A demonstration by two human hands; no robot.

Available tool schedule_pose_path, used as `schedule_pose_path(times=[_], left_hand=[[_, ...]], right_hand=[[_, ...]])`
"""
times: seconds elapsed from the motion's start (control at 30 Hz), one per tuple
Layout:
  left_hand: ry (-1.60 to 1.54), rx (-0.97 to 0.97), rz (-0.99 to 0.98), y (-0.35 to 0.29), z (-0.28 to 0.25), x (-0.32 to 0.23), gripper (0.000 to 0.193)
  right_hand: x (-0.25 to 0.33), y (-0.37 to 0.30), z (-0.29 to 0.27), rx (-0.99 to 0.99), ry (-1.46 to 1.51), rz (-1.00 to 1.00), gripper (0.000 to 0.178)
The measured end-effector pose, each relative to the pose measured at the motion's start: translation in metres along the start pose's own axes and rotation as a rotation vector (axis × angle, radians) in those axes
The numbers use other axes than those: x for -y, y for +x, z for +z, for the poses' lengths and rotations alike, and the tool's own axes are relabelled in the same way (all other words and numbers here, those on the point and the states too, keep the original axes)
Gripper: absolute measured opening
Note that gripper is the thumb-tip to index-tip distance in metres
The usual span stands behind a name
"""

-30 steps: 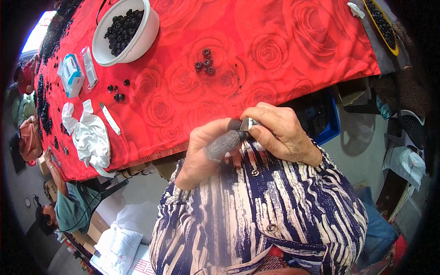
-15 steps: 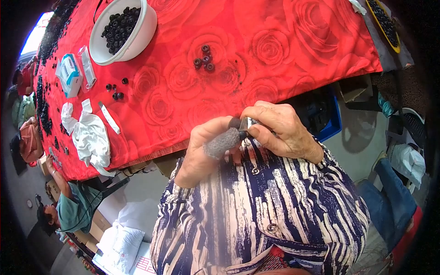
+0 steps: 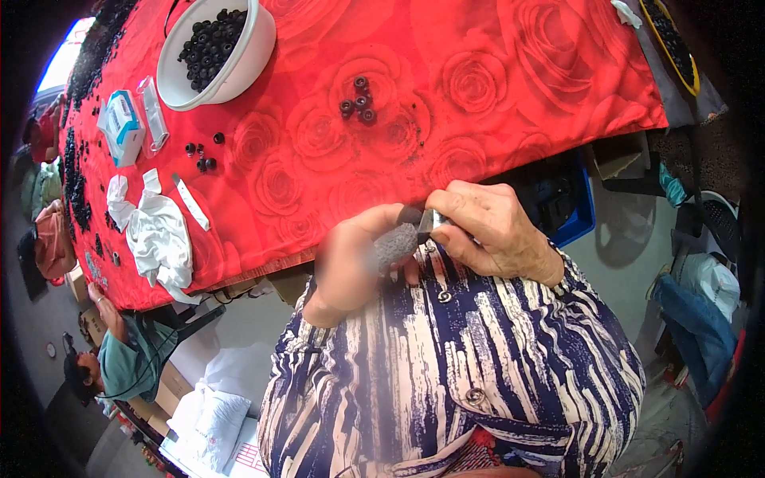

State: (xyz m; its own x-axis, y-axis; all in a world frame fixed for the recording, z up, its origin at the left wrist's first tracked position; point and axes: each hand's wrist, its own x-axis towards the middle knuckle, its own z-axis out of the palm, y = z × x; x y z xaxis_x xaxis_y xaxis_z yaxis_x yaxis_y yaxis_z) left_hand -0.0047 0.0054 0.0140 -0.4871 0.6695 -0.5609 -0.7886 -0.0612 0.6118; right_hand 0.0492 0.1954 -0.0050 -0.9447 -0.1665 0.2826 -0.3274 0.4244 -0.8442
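Observation:
In front of my chest, at the table's near edge, my left hand (image 3: 351, 263) pinches a small black part (image 3: 424, 237), mostly hidden by fingers. A grey knitted cover (image 3: 396, 245) sits on its thumb, and a dark cover wraps a fingertip. Part of this hand is blurred. My right hand (image 3: 486, 227) grips a small metal blade (image 3: 431, 220) between thumb and fingers, its edge against the black part. Beyond my hands, several black ring-shaped parts (image 3: 362, 102) lie in a cluster on the red rose-patterned tablecloth (image 3: 319, 183), with dark crumbs beside them.
A white bowl (image 3: 267, 60) of black parts stands far left. Near it lie several loose parts (image 3: 205, 165), a blue-and-white box (image 3: 122, 127), a white cloth (image 3: 159, 239) and a cutter knife (image 3: 191, 203). A yellow-rimmed tray (image 3: 695, 84) is far right; another person (image 3: 135, 358) sits left.
My right hand has shifted slightly, with the blade still against the black part. My left hand stays nearly in place. At the right, the blue-trousered leg has moved.

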Motion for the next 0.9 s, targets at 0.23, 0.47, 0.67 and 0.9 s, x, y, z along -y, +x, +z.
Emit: schedule_pose_path(times=[0.23, 0.47, 0.67, 0.9], left_hand=[[0.151, -0.189, 0.341, 0.008, 0.000, 0.008, 0.024], [0.933, -0.235, 0.914, 0.014, -0.002, 0.006, 0.024], [0.190, -0.134, 0.418, 0.010, -0.003, 0.006, 0.022], [-0.049, 0.090, -0.163, 0.009, -0.012, -0.003, 0.017]], right_hand=[[0.001, -0.005, 0.001, 0.045, 0.293, 0.059, 0.029], [0.012, 0.014, 0.005, -0.050, 0.606, 0.498, 0.018], [-0.002, 0.011, 0.016, -0.143, 0.431, 0.213, 0.016], [-0.012, 0.013, 0.007, -0.044, 0.210, -0.281, 0.029]])
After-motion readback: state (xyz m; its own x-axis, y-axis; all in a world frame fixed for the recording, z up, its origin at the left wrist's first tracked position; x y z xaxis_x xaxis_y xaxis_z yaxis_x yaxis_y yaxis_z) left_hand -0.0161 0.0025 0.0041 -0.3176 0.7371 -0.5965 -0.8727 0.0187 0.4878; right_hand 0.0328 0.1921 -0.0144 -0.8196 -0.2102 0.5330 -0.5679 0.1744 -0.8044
